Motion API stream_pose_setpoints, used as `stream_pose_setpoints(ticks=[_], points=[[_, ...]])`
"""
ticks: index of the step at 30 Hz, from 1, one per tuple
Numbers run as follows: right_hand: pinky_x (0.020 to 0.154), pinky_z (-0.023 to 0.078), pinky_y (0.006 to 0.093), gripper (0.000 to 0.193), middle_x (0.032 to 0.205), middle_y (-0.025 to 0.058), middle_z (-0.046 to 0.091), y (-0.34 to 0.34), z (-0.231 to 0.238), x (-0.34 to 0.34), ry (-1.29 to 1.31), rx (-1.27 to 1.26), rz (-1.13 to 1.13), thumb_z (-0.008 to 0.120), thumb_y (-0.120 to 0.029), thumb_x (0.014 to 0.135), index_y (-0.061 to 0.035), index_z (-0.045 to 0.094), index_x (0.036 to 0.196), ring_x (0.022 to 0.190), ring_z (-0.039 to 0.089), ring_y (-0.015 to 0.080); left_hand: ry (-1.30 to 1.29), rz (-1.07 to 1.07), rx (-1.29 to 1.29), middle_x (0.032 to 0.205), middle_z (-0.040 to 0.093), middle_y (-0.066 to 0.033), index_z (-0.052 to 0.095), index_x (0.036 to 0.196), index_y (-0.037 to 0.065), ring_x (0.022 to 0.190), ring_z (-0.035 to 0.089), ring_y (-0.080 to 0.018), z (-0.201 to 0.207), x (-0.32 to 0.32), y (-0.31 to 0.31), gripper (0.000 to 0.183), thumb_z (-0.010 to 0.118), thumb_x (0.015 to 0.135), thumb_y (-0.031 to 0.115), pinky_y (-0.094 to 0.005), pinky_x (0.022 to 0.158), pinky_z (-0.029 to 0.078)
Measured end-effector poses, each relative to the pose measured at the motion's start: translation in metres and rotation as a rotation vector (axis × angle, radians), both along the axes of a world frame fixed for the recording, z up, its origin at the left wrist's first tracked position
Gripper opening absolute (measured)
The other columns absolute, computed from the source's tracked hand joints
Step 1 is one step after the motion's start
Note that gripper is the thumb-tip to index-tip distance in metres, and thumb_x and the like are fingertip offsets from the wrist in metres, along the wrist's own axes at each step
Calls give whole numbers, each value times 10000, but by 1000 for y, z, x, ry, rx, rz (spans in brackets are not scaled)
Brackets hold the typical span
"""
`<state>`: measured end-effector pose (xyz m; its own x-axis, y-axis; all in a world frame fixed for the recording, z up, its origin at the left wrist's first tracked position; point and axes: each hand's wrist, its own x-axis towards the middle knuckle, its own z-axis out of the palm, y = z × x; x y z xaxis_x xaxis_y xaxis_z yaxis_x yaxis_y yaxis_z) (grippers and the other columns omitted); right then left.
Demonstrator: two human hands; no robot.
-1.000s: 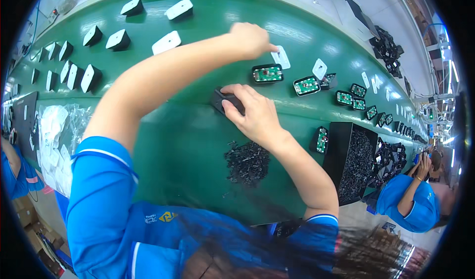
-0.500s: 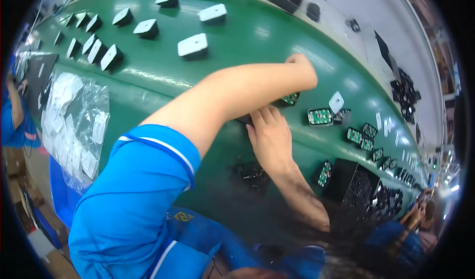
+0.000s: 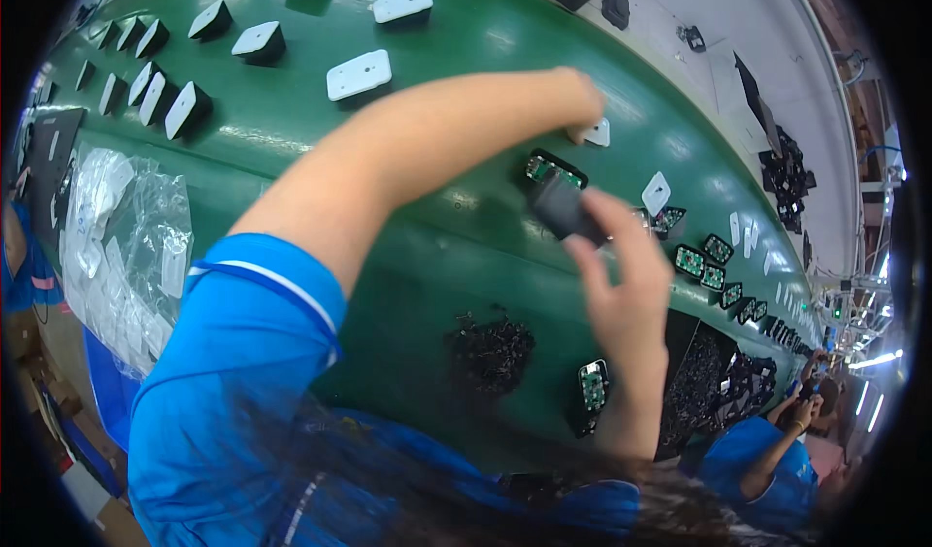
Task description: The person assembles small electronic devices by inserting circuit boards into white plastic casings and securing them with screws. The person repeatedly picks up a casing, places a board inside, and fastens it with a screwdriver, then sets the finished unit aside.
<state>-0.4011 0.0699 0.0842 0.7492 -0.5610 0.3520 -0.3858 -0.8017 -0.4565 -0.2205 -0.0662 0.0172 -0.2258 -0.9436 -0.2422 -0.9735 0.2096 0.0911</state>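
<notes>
My left arm reaches across the green table, and my left hand (image 3: 582, 106) is bent down and blurred. Its fingers are closed at the edge of a small white cover (image 3: 600, 133); the far side of the grip is hidden. In my right hand (image 3: 626, 265), between thumb and fingers, is a black plastic housing (image 3: 563, 207), smeared by motion. Just beyond it lies an open black case with a green circuit board (image 3: 555, 169). Another white cover (image 3: 656, 193) leans to the right, beside more cases with boards (image 3: 690, 261).
Small black screws (image 3: 495, 351) are heaped near me. Black units with white tops (image 3: 359, 75) stand at the far left. A clear bag of white parts (image 3: 116, 256) lies left. One board case (image 3: 592, 387) is beside my right forearm. Co-workers (image 3: 767, 455) sit at both sides.
My right hand has lifted away from the table's middle to the right with the black housing. My left hand has shifted slightly farther off, and the white cover beside it shows. The view has turned a little.
</notes>
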Motion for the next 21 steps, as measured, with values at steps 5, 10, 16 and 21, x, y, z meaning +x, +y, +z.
stream_pose_setpoints(ticks=[5,10,16,21], points=[[797,491,337,348,1041,144,647,-88,-20,8,-185,5,-302,693,-72,776,-22,614,1111,908,635,243,224,-84,-341,1177,494,-173,525,1188,83,1145,463,-331,-28,42,9,596,737,718,382,-436,915,446],[792,496,355,347,986,167,666,-137,-44,29,42,64,-319,702,-84,758,-40,629,1095,893,650,291,412,-73,-457,1274,493,-74,505,1260,133,1201,452,-269,-35,45,22,476,648,817,235,-420,932,437],[782,500,358,326,950,180,670,-157,-61,41,86,124,-233,707,-92,750,-54,651,1069,866,655,300,560,-173,-501,1389,452,-30,476,1325,150,1253,445,-238,-46,60,33,582,499,788,-76,-376,978,432],[775,502,360,323,930,171,674,-156,-59,43,141,172,-248,708,-99,745,-56,655,1061,860,655,299,519,-183,-455,1379,465,-28,499,1313,146,1261,442,-237,-46,63,37,691,451,691,-153,-367,1008,419]])
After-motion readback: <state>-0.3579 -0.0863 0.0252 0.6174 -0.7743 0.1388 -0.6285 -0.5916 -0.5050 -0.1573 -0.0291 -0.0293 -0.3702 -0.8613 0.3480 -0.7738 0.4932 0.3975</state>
